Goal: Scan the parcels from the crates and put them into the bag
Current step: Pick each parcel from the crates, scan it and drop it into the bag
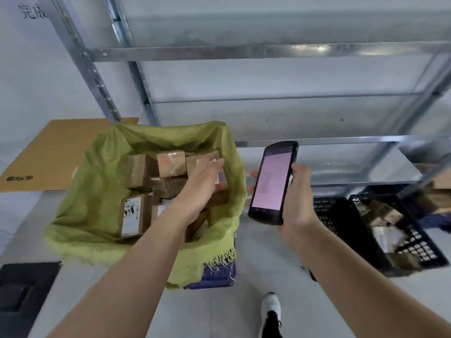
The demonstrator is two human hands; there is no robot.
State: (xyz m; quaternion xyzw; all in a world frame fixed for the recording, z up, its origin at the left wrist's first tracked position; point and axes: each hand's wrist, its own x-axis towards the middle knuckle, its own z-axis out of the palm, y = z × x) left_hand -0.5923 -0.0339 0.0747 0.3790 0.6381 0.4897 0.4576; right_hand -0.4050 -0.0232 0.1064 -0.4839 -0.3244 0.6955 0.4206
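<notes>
A yellow-green woven bag [80, 215] lines a blue crate [219, 274] on the floor and holds several brown cardboard parcels [136, 172]. My left hand [202, 184] hovers over the bag's right side with fingers straight and relaxed, holding nothing; a small parcel [220, 182] lies just beneath its fingers. My right hand [299, 203] grips a black handheld scanner [273, 184] upright, its pink screen facing me. At the right, a black crate [415, 247] contains more parcels [388, 215].
A metal shelving rack [244, 52] stands behind the bag and crates. A flat cardboard sheet [56, 152] lies at the left. A second black crate [341, 228] sits beside the right one. My white shoe [271, 311] is on the floor, and a dark object [22, 291] lies bottom left.
</notes>
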